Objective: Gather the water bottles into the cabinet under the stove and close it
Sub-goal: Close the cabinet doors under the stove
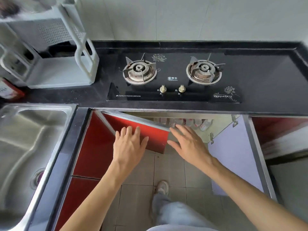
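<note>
Under the black two-burner stove [173, 77] the cabinet stands partly open. Its red left door [155, 137] is swung part way inward, and the right door [233, 152], pale lilac on the inside, hangs wide open. Several clear water bottles [191, 122] with red-and-white labels stand in a row inside, just below the counter edge. My left hand [130, 145] lies flat with straight fingers on the red door's face. My right hand [188, 144] is spread open at that door's free edge, fingertips near the bottles.
A steel sink [33, 139] fills the left. A white plastic rack [55, 64] stands on the black counter at back left, a red package [10, 90] beside it. My shoe [162, 187] and grey trouser leg are on the tiled floor below. Another red cabinet front [280, 129] is at right.
</note>
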Demonstrator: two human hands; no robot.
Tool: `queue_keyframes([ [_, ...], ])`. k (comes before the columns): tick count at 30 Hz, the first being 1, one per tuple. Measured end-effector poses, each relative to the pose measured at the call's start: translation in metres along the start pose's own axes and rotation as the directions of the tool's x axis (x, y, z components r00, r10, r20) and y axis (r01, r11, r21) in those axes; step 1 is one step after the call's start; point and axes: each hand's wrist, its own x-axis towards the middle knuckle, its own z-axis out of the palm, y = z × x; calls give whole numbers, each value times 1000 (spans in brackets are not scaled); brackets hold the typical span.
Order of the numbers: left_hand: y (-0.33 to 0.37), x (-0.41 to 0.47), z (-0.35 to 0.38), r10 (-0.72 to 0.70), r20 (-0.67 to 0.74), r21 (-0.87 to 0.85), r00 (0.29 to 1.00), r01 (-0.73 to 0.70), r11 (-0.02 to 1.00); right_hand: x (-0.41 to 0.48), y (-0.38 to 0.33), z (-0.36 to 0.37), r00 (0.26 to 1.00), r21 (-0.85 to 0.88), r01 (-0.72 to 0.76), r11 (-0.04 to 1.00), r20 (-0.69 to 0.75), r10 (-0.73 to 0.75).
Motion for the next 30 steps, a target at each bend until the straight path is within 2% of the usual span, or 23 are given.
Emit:
queue_keyframes([
  [3,24,-50,-23,77,-137,-101,988,-91,991,-51,1,-30,996,-14,65,998,-57,-66],
  [6,57,-100,-45,118,-247,-151,962,-159,976,-109,10,-59,990,-41,59,997,-127,-63],
  [16,176,-175,-74,188,-373,-213,909,-281,936,-238,77,-115,976,-113,91,989,-189,-112],
  [25,333,-154,-34,307,-335,-138,891,-369,919,-297,233,-116,957,-126,126,984,-245,-154],
  [27,376,-149,-22,280,-245,-134,928,-319,938,-312,277,-113,974,-123,102,987,-188,-125],
  [30,435,-142,8,194,-78,-14,978,-196,981,-326,342,-103,989,-131,94,987,-103,-108],
])
